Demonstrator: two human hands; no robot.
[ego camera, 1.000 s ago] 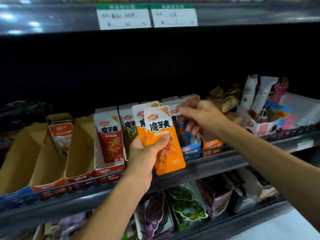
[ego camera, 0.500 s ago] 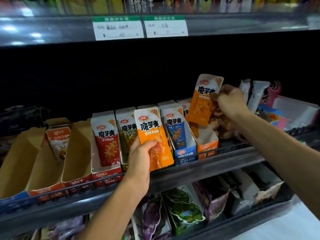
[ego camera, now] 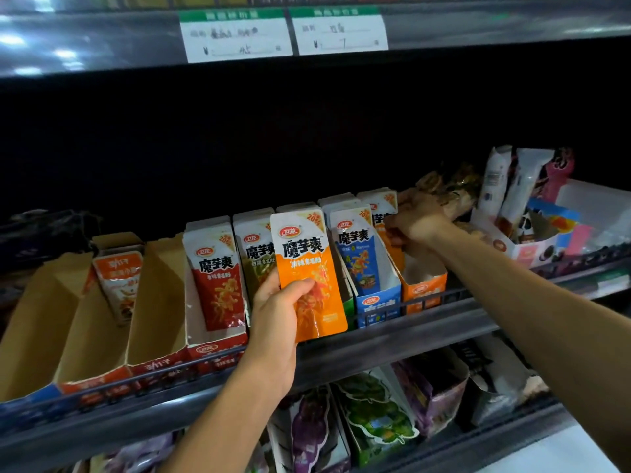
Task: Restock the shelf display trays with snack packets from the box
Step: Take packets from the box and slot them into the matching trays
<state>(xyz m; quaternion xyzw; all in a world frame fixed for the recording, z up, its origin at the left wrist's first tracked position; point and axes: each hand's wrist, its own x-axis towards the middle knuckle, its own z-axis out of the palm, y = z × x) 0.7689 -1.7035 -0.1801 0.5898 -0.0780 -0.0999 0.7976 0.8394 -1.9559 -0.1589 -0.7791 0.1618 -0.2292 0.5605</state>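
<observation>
The left hand (ego camera: pixel 276 314) grips an orange packet (ego camera: pixel 309 274) upright in front of the trays. To its right, the right hand (ego camera: pixel 418 221) reaches into the orange tray (ego camera: pixel 423 288), fingers curled on a packet (ego camera: pixel 380 213) there, though the grip is partly hidden.

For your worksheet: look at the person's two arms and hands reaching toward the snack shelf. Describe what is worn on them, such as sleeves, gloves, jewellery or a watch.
Both forearms are bare right up to the picture's edge, with no sleeve or cuff in view. The left hand and the right hand wear no gloves. No watch, bracelet or ring shows on either wrist or on the visible fingers, though the right hand's fingers are partly hidden.
</observation>
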